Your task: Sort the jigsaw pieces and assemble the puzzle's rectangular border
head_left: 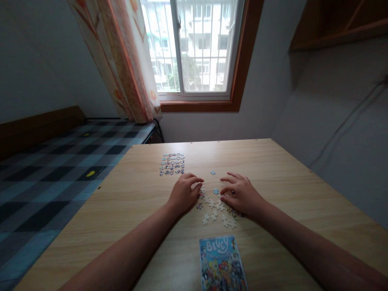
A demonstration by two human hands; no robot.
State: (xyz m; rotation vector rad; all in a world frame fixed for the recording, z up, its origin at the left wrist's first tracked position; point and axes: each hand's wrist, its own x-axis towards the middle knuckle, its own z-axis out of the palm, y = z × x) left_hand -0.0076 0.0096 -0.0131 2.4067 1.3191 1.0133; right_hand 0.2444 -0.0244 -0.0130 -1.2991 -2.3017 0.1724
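My left hand (187, 192) rests on the left side of a loose pile of jigsaw puzzle pieces (214, 216), fingers apart and curved, with no piece visible in them. Across the pile, my right hand (239, 193) hovers over or touches its right side, fingers spread; some pieces are hidden beneath it. Many pieces show their pale backs, others a coloured face. Between the hands lies a light-blue piece (216, 191), and farther off a single blue piece (213, 172). Beyond my left hand, more pieces are laid out in a neat block of rows (172, 164).
A picture card or box lid marked "Bluey" (223, 264) lies at the near edge of view on the wooden table (273, 178). To the left stands a bed with a checked cover (60, 169). A curtain (127, 60) and a barred window (203, 48) are behind.
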